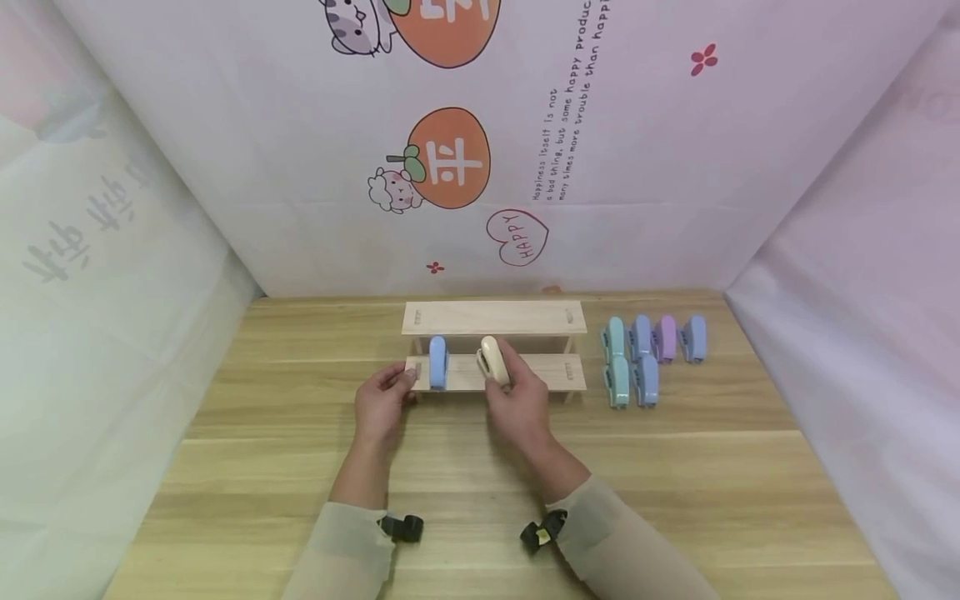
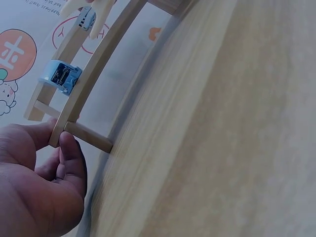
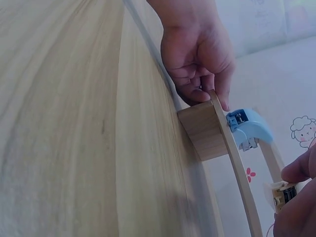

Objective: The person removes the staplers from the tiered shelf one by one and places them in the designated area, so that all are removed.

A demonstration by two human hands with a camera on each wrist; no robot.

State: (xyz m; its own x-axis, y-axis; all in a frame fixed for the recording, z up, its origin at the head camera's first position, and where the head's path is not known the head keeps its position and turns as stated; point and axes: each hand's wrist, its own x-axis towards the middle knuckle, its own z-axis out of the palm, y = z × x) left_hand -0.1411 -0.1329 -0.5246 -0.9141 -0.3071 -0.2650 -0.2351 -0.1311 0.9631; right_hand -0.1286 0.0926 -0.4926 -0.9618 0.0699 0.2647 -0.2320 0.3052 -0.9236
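A two-step wooden rack [image 1: 525, 372] stands at the back of the table. My left hand [image 1: 382, 402] pinches the left end of its lower step, thumb on top and curled fingers beneath, as the left wrist view shows. On that step, near the left hand, sits a blue stapler [image 1: 438, 363], also visible in the right wrist view [image 3: 251, 127]. Between thumb and fingers, my right hand [image 1: 521, 404] holds a cream stapler [image 1: 492, 360] over the middle of the lower step. In the left wrist view, the cream stapler [image 2: 101, 19] appears at the top, partly cut off.
Right of the rack, several staplers stand in two rows: teal ones [image 1: 617, 382], blue ones [image 1: 646, 381] and a purple one [image 1: 664, 338]. The rack's upper step [image 1: 495, 318] lies behind the lower one. A printed white cloth [image 1: 615, 242] rises behind the wooden table [image 1: 465, 467].
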